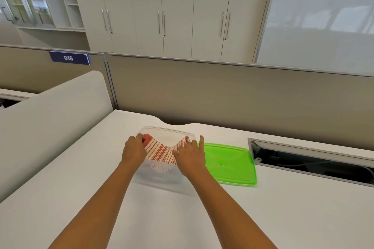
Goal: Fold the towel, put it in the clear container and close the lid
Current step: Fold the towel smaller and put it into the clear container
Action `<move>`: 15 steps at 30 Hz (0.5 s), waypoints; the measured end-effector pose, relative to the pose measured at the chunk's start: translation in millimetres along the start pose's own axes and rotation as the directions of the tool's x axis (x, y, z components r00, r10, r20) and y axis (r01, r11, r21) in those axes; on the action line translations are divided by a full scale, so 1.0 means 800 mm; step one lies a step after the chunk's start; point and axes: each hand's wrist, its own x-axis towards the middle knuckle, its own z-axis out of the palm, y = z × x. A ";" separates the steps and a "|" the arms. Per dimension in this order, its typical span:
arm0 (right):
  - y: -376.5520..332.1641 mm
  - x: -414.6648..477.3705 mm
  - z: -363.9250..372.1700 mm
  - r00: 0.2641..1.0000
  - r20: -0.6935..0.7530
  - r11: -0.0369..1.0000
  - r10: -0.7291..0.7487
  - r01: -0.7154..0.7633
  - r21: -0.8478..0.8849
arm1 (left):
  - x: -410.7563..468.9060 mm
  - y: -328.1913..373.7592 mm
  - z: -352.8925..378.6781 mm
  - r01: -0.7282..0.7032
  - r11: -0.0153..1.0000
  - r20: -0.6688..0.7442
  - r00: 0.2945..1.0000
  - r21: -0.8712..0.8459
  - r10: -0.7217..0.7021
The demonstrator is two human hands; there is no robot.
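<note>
A folded towel (159, 151), white with red stripes, sits inside the clear container (168, 131) on the white desk. My left hand (133, 149) grips the towel's left end at the container's left wall. My right hand (191, 155) holds the towel's right end, its index finger pointing up over the right rim. The towel sags in the middle between both hands. The green lid (230, 162) lies flat on the desk just right of the container, top side up.
A cable slot (311, 159) with a metal frame is sunk in the desk (182, 218) to the right of the lid. A beige partition (222, 95) runs along the desk's far edge. A padded divider (50, 119) stands to the left.
</note>
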 end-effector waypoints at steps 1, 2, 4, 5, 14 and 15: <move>-0.001 0.001 0.001 1.000 -0.010 0.999 0.010 -0.011 -0.032 | -0.001 0.002 0.001 0.002 0.997 -0.021 1.000 0.071 0.000; -0.002 0.002 0.002 0.999 -0.031 0.999 0.017 -0.018 -0.040 | -0.002 0.004 0.004 -0.012 0.988 -0.060 0.998 0.151 0.022; -0.002 0.003 0.003 0.997 -0.079 1.000 -0.008 0.005 -0.031 | -0.004 0.006 0.008 -0.086 0.966 -0.156 0.980 0.242 0.126; -0.002 0.002 0.003 0.996 -0.085 0.999 -0.035 0.032 -0.036 | -0.005 0.007 0.011 -0.130 0.965 -0.183 0.968 0.230 0.174; 0.003 0.017 0.021 0.987 0.141 0.989 -0.083 0.099 -0.112 | 0.005 -0.003 0.013 -0.287 0.840 0.313 0.938 0.461 0.149; 0.003 0.019 0.021 0.981 0.170 0.989 -0.088 0.107 -0.102 | 0.007 -0.003 0.014 -0.310 0.832 0.337 0.928 0.461 0.159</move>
